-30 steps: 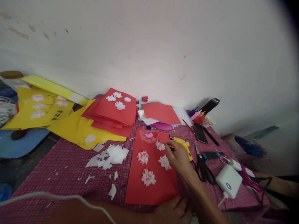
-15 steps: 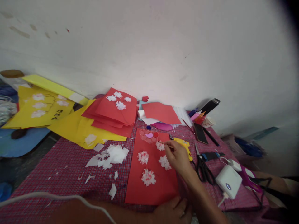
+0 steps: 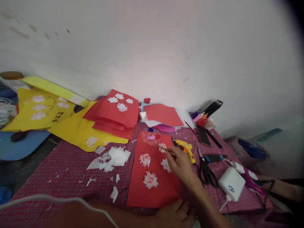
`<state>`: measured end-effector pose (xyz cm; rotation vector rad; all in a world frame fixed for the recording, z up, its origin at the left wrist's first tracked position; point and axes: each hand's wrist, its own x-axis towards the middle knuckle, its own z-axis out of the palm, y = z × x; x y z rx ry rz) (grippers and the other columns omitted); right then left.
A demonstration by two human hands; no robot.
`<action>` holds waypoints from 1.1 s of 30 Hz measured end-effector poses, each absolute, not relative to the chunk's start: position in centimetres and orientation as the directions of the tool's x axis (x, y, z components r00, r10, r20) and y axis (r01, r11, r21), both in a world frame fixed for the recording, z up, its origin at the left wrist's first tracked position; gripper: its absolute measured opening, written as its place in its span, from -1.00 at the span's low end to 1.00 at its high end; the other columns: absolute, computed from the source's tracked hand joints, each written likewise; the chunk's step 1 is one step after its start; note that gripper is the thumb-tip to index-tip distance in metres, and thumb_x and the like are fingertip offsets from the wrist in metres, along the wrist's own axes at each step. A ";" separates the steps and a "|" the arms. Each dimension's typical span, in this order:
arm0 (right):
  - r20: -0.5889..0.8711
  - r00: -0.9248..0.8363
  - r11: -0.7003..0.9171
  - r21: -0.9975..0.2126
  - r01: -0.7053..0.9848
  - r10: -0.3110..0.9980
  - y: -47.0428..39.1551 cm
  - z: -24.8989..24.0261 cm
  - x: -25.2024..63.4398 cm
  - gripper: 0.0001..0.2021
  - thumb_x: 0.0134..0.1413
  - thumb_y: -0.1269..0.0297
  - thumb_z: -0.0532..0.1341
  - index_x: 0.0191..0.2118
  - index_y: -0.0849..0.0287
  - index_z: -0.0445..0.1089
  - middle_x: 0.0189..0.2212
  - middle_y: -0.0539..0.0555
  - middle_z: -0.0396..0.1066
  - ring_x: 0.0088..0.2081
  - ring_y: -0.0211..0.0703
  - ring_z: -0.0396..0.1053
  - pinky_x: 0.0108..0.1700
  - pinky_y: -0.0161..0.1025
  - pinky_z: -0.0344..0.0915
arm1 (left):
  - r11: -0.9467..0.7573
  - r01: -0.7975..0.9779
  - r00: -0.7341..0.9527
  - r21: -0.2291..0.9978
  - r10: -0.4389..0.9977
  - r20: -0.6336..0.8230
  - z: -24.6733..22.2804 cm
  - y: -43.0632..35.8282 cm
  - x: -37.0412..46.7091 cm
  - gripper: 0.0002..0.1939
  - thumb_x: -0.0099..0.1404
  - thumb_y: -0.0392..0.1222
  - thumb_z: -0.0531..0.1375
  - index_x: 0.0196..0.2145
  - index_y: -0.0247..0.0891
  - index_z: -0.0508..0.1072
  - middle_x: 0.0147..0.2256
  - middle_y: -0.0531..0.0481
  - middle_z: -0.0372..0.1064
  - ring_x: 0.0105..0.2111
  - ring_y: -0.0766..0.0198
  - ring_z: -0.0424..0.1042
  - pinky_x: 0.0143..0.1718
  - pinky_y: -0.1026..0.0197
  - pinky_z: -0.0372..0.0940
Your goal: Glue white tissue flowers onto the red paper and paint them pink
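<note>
Right hand (image 3: pixel 180 162) pinches a thin stick (image 3: pixel 166 151), tip touching the white paper flower (image 3: pixel 162 147) near the top of the red sheet (image 3: pixel 152 180). Three more flowers sit on that sheet toward 6 o'clock of it. Left hand (image 3: pixel 174 215) rests flat at the sheet's lower right corner, loose, gripping nothing. Yellow glue gun (image 3: pixel 186 148) lies just at 3 o'clock of the stick; black scissors (image 3: pixel 206 169) further at 3. White scraps (image 3: pixel 111 158) at 9 o'clock on the bench (image 3: pixel 68 177).
</note>
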<state>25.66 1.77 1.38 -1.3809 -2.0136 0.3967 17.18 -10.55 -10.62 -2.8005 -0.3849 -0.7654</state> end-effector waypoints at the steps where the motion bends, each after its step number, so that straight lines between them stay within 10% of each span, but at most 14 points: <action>1: 0.351 -0.235 0.408 -0.579 0.706 0.906 1.6 1.3 25.8 -0.82 0.24 0.38 0.15 -0.15 0.08 0.50 -0.32 0.08 0.56 -0.30 -0.05 0.51 -0.24 -0.19 0.35 | -0.939 0.313 0.819 -0.138 0.194 0.540 -10.6 -10.5 17.1 -0.55 0.53 0.02 0.03 0.09 -0.30 0.54 0.14 -0.14 0.46 0.04 0.15 0.49 -0.03 0.15 0.33; 33: 0.294 -0.004 0.258 -0.832 0.491 0.956 5.3 0.3 25.7 -0.83 0.22 0.24 0.18 -0.21 0.14 0.52 -0.46 0.01 0.53 -0.45 -0.13 0.44 -0.41 -0.28 0.30 | -0.935 0.309 0.807 -0.172 0.162 0.569 -9.9 -10.1 16.3 -0.56 0.54 0.02 0.03 0.10 -0.32 0.51 0.15 -0.14 0.44 0.07 0.15 0.44 0.04 0.13 0.28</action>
